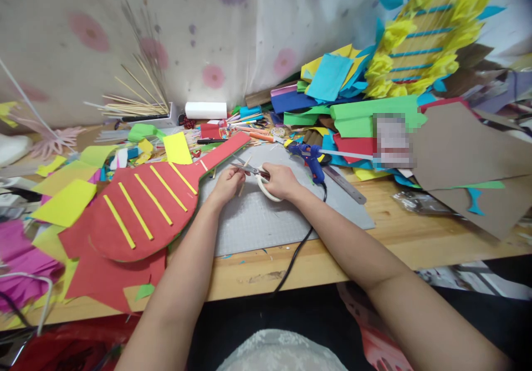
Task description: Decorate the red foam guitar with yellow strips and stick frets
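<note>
In my right hand [281,180] is a pair of scissors [263,185] with white handles, the blades pointing left. My left hand [228,185] is closed on a thin wooden stick [244,184], which crosses the scissor blades at a slant. Both hands are over the grey cutting mat [257,221]. Left of them lies a red guitar-shaped cutout [145,210] with several yellow strips across its body; its neck reaches up behind my left hand. A blue glue gun [310,155] rests just beyond my right hand, its black cord running to the table's front edge.
Thin sticks [137,105] stand and lie in a holder at the back left. Coloured paper sheets [66,202] cover the left side. At right are brown cardboard [461,144], green foam [366,117], a metal ruler [344,185] and a yellow-flowered piece [419,44].
</note>
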### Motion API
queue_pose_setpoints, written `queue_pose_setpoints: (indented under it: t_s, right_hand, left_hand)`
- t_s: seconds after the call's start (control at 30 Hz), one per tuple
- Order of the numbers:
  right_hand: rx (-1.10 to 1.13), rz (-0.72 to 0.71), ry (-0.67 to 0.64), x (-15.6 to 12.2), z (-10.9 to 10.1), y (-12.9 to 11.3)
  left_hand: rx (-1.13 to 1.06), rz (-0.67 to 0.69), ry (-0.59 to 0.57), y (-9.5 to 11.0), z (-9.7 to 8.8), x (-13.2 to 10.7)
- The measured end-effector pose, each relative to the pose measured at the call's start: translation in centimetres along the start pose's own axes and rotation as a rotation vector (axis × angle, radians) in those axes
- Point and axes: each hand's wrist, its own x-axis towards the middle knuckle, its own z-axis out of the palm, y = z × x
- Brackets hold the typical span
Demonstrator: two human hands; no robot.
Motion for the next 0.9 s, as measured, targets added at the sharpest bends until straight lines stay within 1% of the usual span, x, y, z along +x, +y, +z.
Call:
queue_pose_setpoints:
  t_s: [0.07, 0.13, 0.2, 0.23, 0.27, 0.33, 0.4, 0.47, 0.53, 0.6, 0.67, 0.73, 0.8, 0.83, 0.9]
  right_hand:
    - [0.027, -0.026, -0.026, 0.1, -0.1, 0.2]
    - [0.033, -0.036, -0.037, 0.0, -0.3, 0.3]
    - [-0.006, 0.013, -0.027, -0.2, -0.6, 0.4]
    - [-0.039, 0.052, -0.021, -0.4, -0.8, 0.4]
    - [-0.075, 0.089, -0.018, -0.5, -1.0, 0.4]
    - [-0.142, 0.130, -0.026, -0.7, -1.3, 0.4]
    - [-0.185, 0.137, -0.060, -0.9, -1.7, 0.5]
    - [-0.198, 0.144, -0.081, -1.0, -2.2, 0.5]
    - [-0.156, 0.131, -0.018, -0.9, -2.8, 0.4]
    - [-0.029, 0.083, 0.102, -0.4, -3.2, 0.0]
    - [0.173, 0.023, 0.173, 0.6, -3.2, -0.6]
    - [0.395, -0.024, 0.139, 2.1, -2.6, -1.3]
    - [0.593, -0.061, 0.063, 3.7, -1.4, -1.9]
    - [0.680, -0.053, 0.039, 4.4, -0.8, -2.2]
    - [0.859, 0.017, 0.004, 5.4, 0.6, -2.7]
  left_hand:
    - [-0.057, 0.019, 0.066, -0.1, 0.1, 0.2]
    - [-0.161, 0.070, 0.159, -0.2, 0.0, 0.5]
    - [-0.265, 0.098, 0.236, -0.4, -0.4, 0.7]
    - [-0.301, 0.091, 0.253, -0.4, -0.6, 0.8]
    - [-0.326, 0.069, 0.248, -0.5, -0.7, 0.8]
    - [-0.370, 0.014, 0.202, -0.5, -1.0, 0.9]
    - [-0.416, -0.028, 0.147, -0.6, -1.0, 0.8]
    - [-0.441, -0.044, 0.123, -0.6, -1.0, 0.8]
    - [-0.422, -0.046, 0.118, -0.7, -0.9, 0.7]
    - [-0.370, -0.051, 0.097, -0.7, -0.8, 0.5]
    - [-0.322, -0.055, 0.054, -0.5, -0.5, 0.3]
    - [-0.289, -0.049, 0.010, -0.4, -0.3, 0.0]
    - [-0.263, -0.040, -0.022, -0.2, -0.1, -0.2]
    - [-0.249, -0.033, -0.029, -0.2, 0.0, -0.2]
    - [-0.211, -0.006, -0.018, -0.2, -0.1, -0.2]
